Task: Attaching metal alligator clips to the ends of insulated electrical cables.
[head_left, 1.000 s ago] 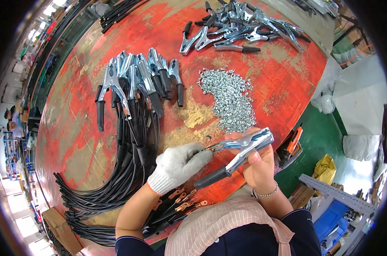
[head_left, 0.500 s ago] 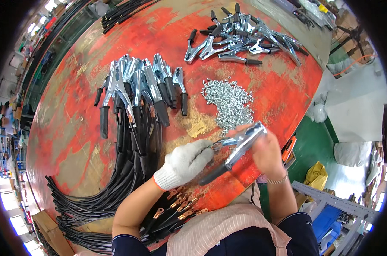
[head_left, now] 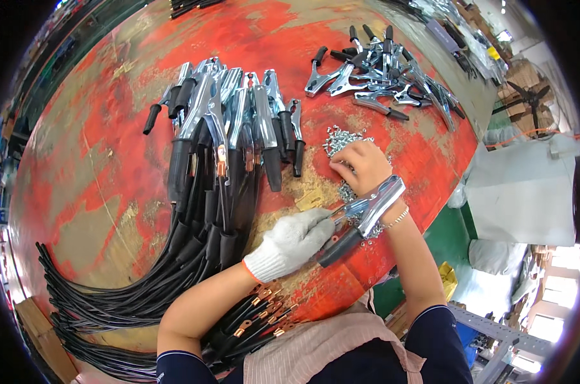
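My left hand (head_left: pixel 290 240), in a white knit glove, grips a shiny metal spring clamp (head_left: pixel 376 208) with a black handle sleeve. A copper-coloured bit shows between the gloved fingertips and the clamp's metal. The clamp lies slanted, its jaw end up by my right wrist. My bare right hand (head_left: pixel 363 166) reaches past it into a pile of small silver screws (head_left: pixel 343 139). Its fingers are bent together over the pile; what they hold, if anything, is hidden.
Left of the screws lies a bunch of clamps (head_left: pixel 203 105) joined to black cables (head_left: pixel 143 272). More loose clamps (head_left: pixel 392 80) are heaped at the far right. Cable ends with copper lugs (head_left: pixel 261 294) lie by my left forearm. The red worn tabletop (head_left: pixel 101 166) ends at my right.
My right hand has left the clamp and moved forward to the screw pile. The clamp stays in my left hand. The whole view has shifted slightly.
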`<state>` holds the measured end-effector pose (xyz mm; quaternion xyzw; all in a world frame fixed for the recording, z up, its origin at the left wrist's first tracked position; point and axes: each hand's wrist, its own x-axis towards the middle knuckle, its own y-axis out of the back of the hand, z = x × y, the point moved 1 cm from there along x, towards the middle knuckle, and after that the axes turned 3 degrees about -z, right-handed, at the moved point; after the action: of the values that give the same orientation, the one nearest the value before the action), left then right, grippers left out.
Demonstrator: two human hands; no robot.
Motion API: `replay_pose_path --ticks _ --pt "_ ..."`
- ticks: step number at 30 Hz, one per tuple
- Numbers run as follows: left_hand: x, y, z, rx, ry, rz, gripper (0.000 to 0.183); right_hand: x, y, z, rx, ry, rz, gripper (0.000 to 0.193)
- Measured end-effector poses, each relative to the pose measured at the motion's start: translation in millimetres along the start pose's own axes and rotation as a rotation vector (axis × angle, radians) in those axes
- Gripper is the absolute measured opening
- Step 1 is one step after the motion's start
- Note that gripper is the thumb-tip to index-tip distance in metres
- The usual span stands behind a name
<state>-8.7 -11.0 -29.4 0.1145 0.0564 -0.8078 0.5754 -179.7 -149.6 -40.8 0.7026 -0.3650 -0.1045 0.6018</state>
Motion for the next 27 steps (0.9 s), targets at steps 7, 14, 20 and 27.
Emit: replay_pose_path --ticks 7,14,20,27 --pt "-13 -3 20 0.179 -0.034 -0.053 0.024 -67 28 -41 1.435 -0.602 0.051 0.023" --pt "-16 -13 23 0.222 -0.057 -0.090 0.022 -123 18 -52 1.438 -0.650 0.152 0.023" --pt "-18 -15 31 0.223 0.024 -0.163 0.021 -113 21 -65 1.710 -0.604 0.190 0.055" --pt "-19 -14 31 0.188 0.002 -0.172 0.021 -111 23 -56 1.665 -0.531 0.099 0.062"
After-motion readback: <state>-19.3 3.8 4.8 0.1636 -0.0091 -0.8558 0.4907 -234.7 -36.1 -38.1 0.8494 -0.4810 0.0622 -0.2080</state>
